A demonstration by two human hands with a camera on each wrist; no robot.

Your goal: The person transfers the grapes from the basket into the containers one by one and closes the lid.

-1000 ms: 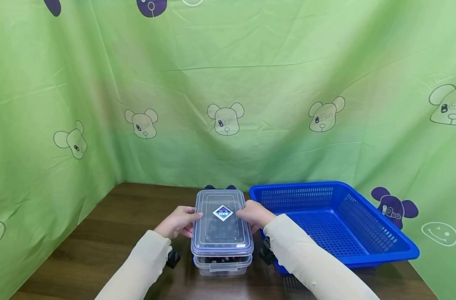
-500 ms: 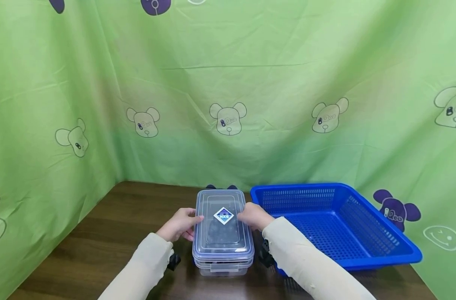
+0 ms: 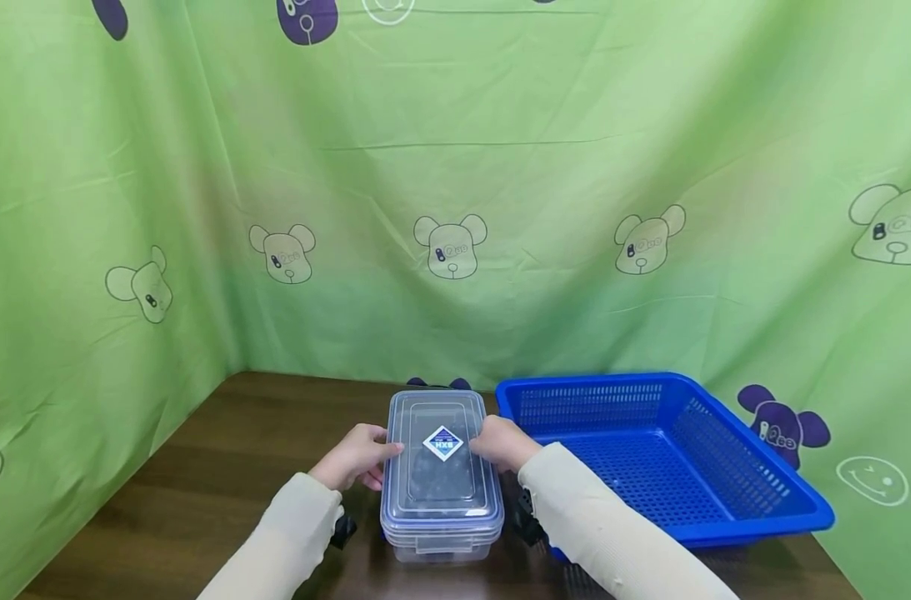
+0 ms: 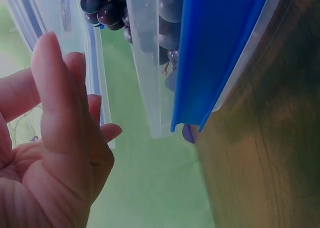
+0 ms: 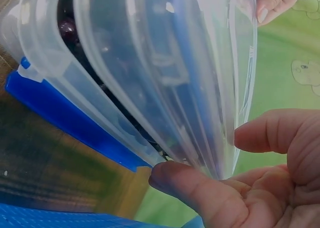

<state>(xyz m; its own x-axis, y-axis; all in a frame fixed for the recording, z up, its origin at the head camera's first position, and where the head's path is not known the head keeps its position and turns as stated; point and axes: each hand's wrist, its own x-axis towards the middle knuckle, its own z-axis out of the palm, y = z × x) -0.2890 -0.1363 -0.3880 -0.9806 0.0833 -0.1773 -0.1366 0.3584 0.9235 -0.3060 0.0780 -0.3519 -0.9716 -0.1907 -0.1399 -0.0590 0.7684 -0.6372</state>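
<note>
A clear plastic lid with a diamond sticker lies over a clear food container. My left hand holds the lid's left edge, thumb on top. Opposite it, my right hand pinches the right edge between thumb and fingers. Dark grapes fill the container and show in a gap under the lid in the left wrist view. A blue side latch hangs down along the container's wall; another blue latch hangs on the right side.
A blue perforated basket stands right of the container, close to my right forearm. Beneath everything is a dark wooden table. A green printed curtain hangs behind and along the sides.
The lid has come down at its near end; the dark gap seen there earlier has narrowed in the head view. Both hands keep their hold on its edges.
</note>
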